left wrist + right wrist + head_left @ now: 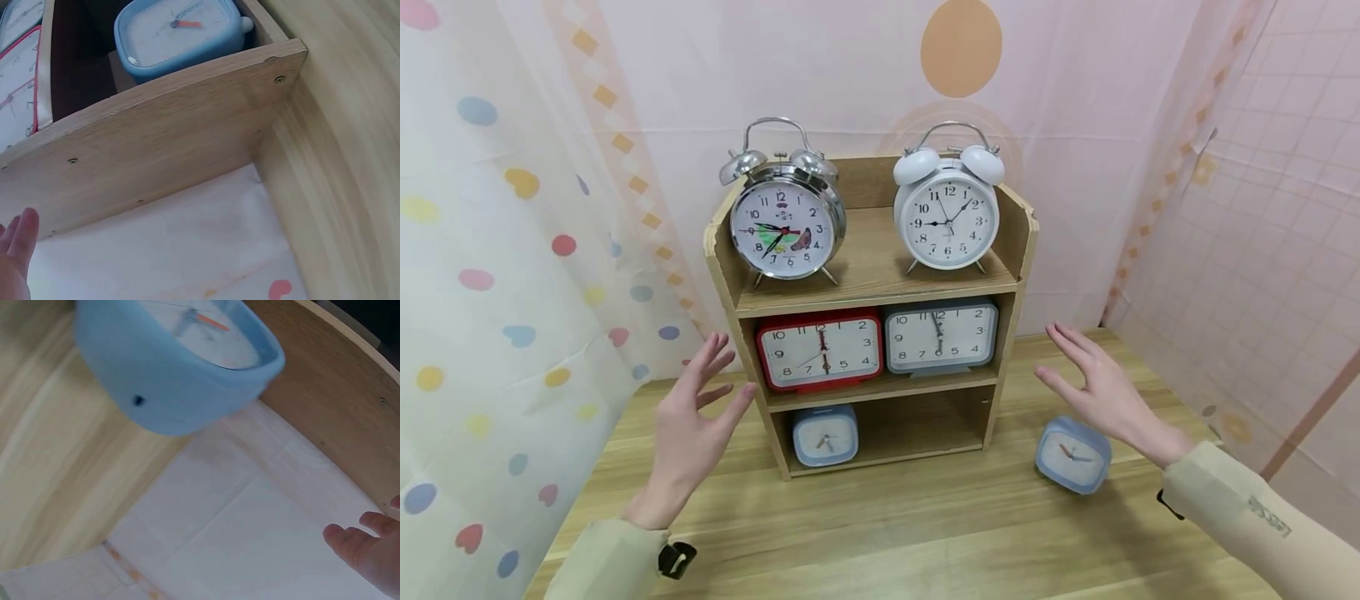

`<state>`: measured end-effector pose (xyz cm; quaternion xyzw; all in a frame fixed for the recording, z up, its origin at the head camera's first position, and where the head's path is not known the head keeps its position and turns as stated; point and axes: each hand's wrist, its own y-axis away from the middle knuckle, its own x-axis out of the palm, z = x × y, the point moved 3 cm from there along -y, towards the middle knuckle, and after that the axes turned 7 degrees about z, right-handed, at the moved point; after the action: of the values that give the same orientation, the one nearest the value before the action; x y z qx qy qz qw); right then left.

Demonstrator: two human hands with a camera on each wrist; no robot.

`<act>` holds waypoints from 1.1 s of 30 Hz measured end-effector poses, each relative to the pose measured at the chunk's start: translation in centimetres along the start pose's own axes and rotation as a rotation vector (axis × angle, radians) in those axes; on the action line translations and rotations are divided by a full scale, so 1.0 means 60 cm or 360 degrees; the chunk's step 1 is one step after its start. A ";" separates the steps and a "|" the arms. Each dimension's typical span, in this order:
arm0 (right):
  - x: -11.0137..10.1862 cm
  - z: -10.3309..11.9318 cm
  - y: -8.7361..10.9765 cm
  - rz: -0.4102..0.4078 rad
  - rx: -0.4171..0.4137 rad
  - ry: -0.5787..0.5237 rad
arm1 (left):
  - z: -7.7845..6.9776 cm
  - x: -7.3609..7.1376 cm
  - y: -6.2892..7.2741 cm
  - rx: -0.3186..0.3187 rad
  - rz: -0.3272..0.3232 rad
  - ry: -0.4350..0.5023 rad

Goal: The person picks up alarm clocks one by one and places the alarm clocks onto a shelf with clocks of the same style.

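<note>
My left hand (694, 425) hovers left of a small wooden shelf (880, 302), fingers spread and holding nothing. On the other side, my right hand (1101, 387) is held above and beside a small blue alarm clock (1073, 455) on the table, apart from it. A second blue clock (825, 436) sits at the left of the bottom compartment. In the middle one stand a red clock (820, 350) and a grey-blue clock (941, 337). On top are a silver twin-bell alarm clock (785, 225) and a white twin-bell alarm clock (948, 218). Only fingers show in each wrist view.
The shelf stands on a wood-grain table (880, 533). A patterned curtain (865, 75) hangs behind, and a dotted curtain (512, 275) is at the left. The shelf's side panel (169, 131) rises close to my left hand. A grid-patterned curtain (1270, 250) borders the right.
</note>
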<state>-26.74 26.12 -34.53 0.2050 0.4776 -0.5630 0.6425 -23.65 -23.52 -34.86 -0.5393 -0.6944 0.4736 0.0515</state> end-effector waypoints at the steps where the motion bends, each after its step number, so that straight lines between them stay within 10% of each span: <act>1: 0.001 -0.003 0.002 0.0006 0.0000 0.0003 | 0.002 0.002 0.001 -0.0042 0.0028 0.0008; 33: 0.057 -0.089 0.063 0.0242 -0.0105 0.0237 | 0.039 0.057 0.033 -0.0479 0.0151 0.0144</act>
<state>-25.63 29.65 -40.89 0.2608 0.5254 -0.4799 0.6524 -25.02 -22.30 -39.07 -0.5939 -0.7282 0.3413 -0.0210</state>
